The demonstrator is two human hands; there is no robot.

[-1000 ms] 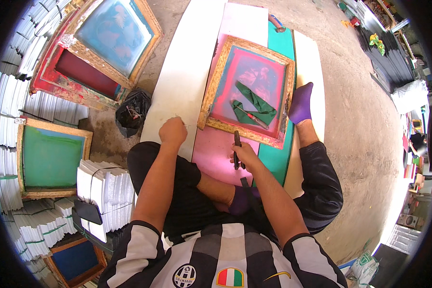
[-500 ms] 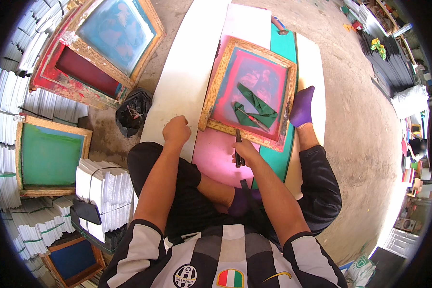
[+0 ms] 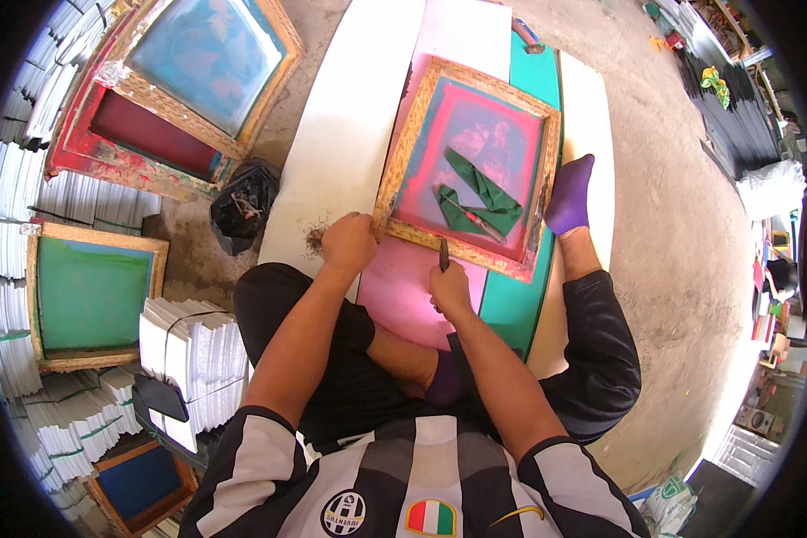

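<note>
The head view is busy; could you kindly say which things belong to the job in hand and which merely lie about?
Likely in the job:
- framed pink screen
- dark tool in right hand
- green cloth
- slim tool

Likely just lying about:
- black bag
- green screen
- bundled white sheets

The right hand (image 3: 449, 289) hides most of its dark tool (image 3: 444, 256); the left hand (image 3: 350, 244) conceals its own fingertips; green cloth (image 3: 491, 190) covers part of the framed screen (image 3: 406, 145); the top edge crops the blue screen (image 3: 202, 67); far-right clutter (image 3: 776, 343) is too small to tell
</note>
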